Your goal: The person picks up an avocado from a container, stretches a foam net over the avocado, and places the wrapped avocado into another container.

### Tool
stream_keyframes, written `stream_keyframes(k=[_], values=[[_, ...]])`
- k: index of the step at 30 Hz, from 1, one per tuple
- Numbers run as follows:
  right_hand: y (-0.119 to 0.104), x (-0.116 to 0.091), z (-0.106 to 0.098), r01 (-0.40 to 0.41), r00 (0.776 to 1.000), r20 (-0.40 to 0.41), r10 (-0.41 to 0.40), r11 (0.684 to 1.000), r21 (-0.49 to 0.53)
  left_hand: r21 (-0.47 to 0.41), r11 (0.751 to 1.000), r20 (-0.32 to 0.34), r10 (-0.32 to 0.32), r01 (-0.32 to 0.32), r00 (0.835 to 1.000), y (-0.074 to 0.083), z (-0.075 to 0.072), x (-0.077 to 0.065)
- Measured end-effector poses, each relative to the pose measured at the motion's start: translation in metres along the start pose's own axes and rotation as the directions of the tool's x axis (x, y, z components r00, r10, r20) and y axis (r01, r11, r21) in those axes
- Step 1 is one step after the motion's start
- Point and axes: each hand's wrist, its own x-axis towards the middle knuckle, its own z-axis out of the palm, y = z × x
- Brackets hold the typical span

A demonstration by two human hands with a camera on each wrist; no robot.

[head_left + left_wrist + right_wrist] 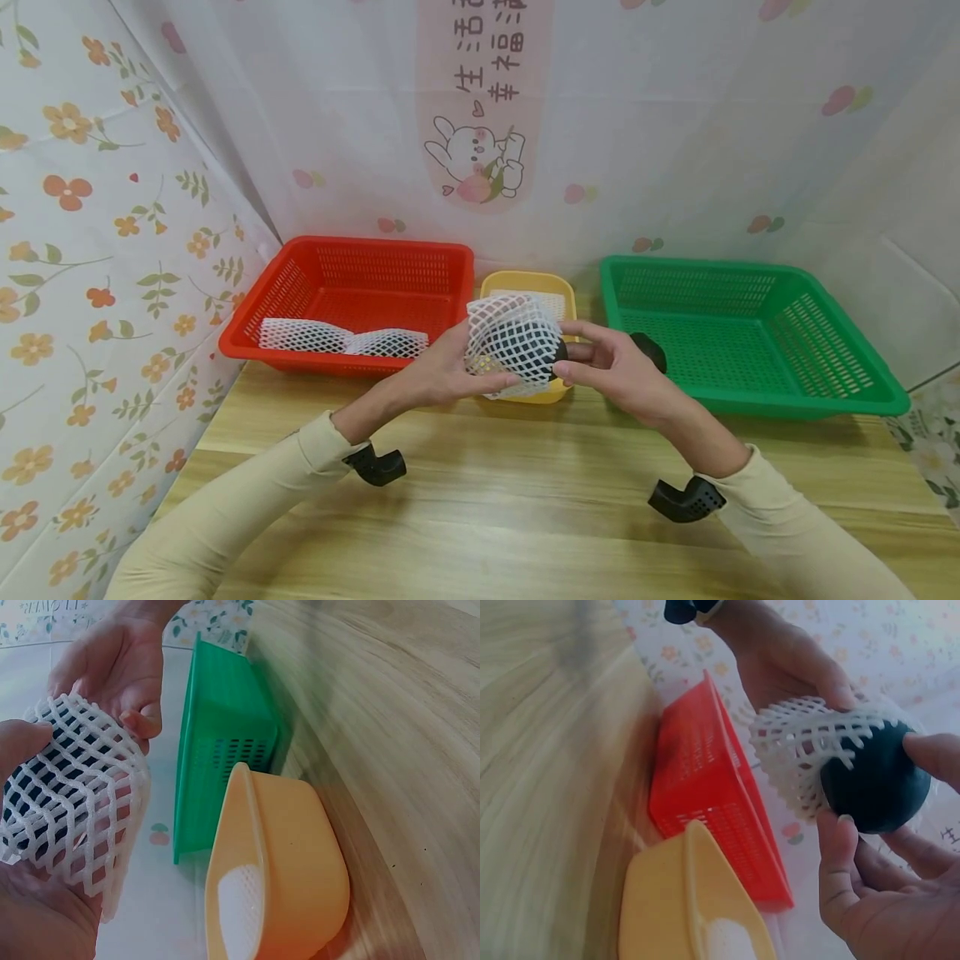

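A white foam fruit net (513, 340) is held up over the yellow basket by my left hand (448, 371), its thumb lying across the near side of the mesh. Inside the net sits a smooth dark round fruit (877, 784), mostly covered, with one end bare at the net's mouth. My right hand (626, 371) pinches that bare end between thumb and fingers. Through the mesh (86, 799), the left wrist view shows the dark fruit. Another dark fruit (649, 352) lies at the left end of the green basket (757, 404), partly hidden behind my right hand.
At the left, a red basket (300, 358) contains white foam nets (341, 339) along its front wall. A small yellow basket (570, 304) with white foam netting (240, 911) inside stands between the red and green ones. All rest on a wooden table (495, 500) before a curtain.
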Motion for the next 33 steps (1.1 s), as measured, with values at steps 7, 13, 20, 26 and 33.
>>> stream_keyframes(k=[7,13,20,26,33], values=[[0.004,0.001,0.003,0.019,0.998,-0.056,-0.022,0.998,-0.065,0.027,0.999,-0.008,-0.023,0.023,1.000,0.002,0.001,0.001],[0.004,0.002,0.006,0.024,0.996,-0.081,-0.031,0.996,-0.086,0.076,0.997,-0.035,-0.006,0.009,0.999,0.002,0.003,0.003],[0.005,0.006,0.014,0.005,0.987,-0.163,-0.010,0.999,-0.032,0.111,0.994,-0.076,0.027,-0.018,0.997,0.003,0.007,0.005],[0.005,0.008,0.018,-0.004,0.981,-0.193,-0.001,1.000,-0.027,0.103,0.994,-0.112,0.032,-0.020,0.993,0.003,0.007,0.004],[0.000,0.002,0.012,0.005,0.996,-0.086,-0.015,0.993,-0.116,0.135,0.991,-0.124,0.017,0.000,0.992,0.002,0.005,0.000]])
